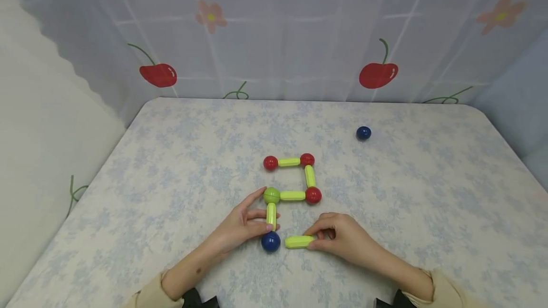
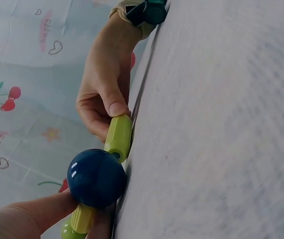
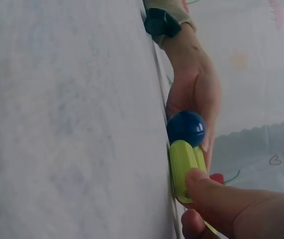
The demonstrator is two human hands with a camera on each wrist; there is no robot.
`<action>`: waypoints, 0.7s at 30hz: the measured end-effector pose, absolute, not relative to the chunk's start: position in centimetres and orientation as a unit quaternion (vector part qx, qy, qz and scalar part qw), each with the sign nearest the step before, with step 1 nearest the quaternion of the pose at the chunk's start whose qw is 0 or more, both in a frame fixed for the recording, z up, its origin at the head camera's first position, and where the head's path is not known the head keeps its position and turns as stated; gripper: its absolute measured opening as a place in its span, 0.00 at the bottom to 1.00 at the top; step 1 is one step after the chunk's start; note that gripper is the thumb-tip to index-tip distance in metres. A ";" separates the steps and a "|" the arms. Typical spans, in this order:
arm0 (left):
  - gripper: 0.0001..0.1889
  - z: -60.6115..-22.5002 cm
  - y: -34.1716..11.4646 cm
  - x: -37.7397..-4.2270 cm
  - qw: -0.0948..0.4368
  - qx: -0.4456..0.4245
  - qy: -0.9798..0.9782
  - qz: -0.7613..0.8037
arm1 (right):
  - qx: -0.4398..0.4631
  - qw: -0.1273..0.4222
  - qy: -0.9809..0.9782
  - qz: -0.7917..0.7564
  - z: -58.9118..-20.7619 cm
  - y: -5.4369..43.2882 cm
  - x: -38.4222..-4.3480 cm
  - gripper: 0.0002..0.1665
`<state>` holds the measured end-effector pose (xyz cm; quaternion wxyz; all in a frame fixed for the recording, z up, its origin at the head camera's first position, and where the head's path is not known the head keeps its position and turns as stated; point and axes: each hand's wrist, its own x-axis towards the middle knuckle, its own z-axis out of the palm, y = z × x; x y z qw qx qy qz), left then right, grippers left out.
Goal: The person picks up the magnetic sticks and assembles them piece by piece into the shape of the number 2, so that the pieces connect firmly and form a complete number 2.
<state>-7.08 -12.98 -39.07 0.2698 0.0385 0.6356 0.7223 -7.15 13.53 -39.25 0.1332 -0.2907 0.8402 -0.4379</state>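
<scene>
My right hand (image 1: 342, 239) pinches the right end of a ribbed yellow-green rod (image 1: 296, 242) low over the table. The rod's free end points at a blue ball (image 1: 270, 241), with a small gap between them in the head view. That ball ends a chain of rods and balls lying on the table. My left hand (image 1: 241, 222) holds the chain's upright rod (image 1: 271, 216) between thumb and fingers, its index fingertip at the green ball (image 1: 271, 195). From the green ball, a rod (image 1: 293, 196) runs right to a red ball (image 1: 313, 195).
Beyond, the chain turns through another rod (image 1: 310, 176) to a red ball (image 1: 307, 159), then a rod (image 1: 288, 161) and a last red ball (image 1: 270, 163). A loose blue ball (image 1: 363, 133) lies at the back right of the patterned table (image 1: 171, 156). A printed curtain (image 1: 274, 37) hangs behind.
</scene>
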 end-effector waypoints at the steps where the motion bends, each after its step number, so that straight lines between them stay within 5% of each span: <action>1: 0.44 -39.1 -13.0 -7.0 0.261 0.041 0.649 0.714 | -0.290 0.128 0.843 -0.433 -39.3 13.4 -7.1 0.09; 11: 0.41 -37.9 -14.2 -6.2 0.110 0.174 0.859 0.469 | -0.279 0.117 0.854 -0.423 -39.4 12.8 -6.6 0.09; 21: 0.29 -37.3 -14.4 -5.9 0.182 0.312 0.843 0.397 | -0.281 0.101 0.858 -0.419 -39.3 12.5 -6.2 0.09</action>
